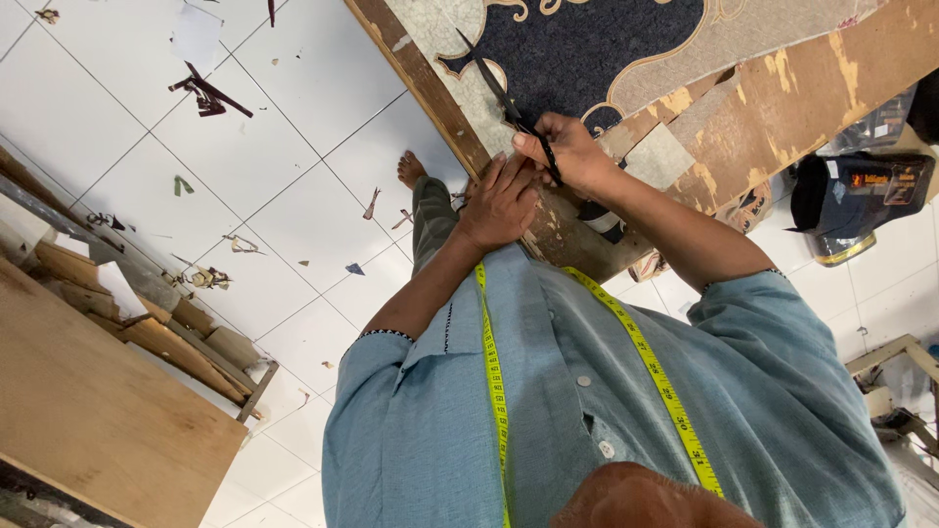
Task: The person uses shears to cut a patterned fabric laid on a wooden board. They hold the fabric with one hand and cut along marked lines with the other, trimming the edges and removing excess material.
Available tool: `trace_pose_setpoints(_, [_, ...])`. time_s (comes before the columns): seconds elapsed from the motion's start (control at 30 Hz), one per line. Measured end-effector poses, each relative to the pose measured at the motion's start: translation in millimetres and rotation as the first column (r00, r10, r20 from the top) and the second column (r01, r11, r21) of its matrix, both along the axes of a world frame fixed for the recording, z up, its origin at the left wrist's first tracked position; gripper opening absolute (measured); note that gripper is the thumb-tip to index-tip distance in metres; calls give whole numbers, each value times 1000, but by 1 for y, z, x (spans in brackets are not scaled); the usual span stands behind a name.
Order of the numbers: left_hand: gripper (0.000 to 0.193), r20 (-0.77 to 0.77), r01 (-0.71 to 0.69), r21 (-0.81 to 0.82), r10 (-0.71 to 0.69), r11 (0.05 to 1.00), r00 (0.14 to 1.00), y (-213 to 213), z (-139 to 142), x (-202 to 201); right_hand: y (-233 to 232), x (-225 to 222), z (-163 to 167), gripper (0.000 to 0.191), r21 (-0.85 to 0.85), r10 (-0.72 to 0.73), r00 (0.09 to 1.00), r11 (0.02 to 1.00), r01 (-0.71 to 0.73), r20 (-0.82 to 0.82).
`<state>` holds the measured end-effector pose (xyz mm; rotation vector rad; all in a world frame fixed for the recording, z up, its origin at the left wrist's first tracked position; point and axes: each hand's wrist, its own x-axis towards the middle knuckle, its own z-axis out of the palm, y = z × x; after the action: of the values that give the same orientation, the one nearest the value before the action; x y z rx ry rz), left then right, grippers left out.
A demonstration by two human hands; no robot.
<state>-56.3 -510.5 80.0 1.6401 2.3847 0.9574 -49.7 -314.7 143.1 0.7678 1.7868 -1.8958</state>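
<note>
My right hand (572, 152) grips black scissors (499, 90) by the handles, and the blades point away from me over a patterned cloth (587, 49). The cloth is dark blue and beige with curling ornament lines and lies on a worn wooden table (782, 98). My left hand (501, 203) rests with fingers together on the table's near edge, touching the right hand, and holds nothing that I can see. A yellow measuring tape (494, 381) hangs down both sides of my blue shirt. My bare foot (411, 168) stands on the floor below the table's edge.
The white tiled floor (293, 108) is strewn with small cloth scraps, among them a dark red one (207, 95). A wooden board (88, 401) and stacked wooden pieces (186, 337) lie at the left. A black bag (856, 196) and a wooden frame (900, 357) are at the right.
</note>
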Motion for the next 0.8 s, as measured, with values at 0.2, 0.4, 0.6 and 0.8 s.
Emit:
trace_pose_setpoints(0.2, [28,-29,-7,34,8,999,1000,-7,7,-2,-7,-11,7,48,-22,-18,1000,1000,18,-1])
trace_pose_setpoints(0.4, [22,-82,-21,40,24,999,996,-15,16,-4,-17,-34,17,49,-15,-19,1000,1000,19,-10])
trace_pose_setpoints(0.6, [17,-96,-36,52,41,998,995,-9,30,-3,-19,-67,23,46,-25,-24,999,999,23,-29])
trace_pose_setpoints(0.8, [17,-88,-48,26,50,999,995,-8,39,1,-21,-67,26,43,-47,-24,998,999,20,-65])
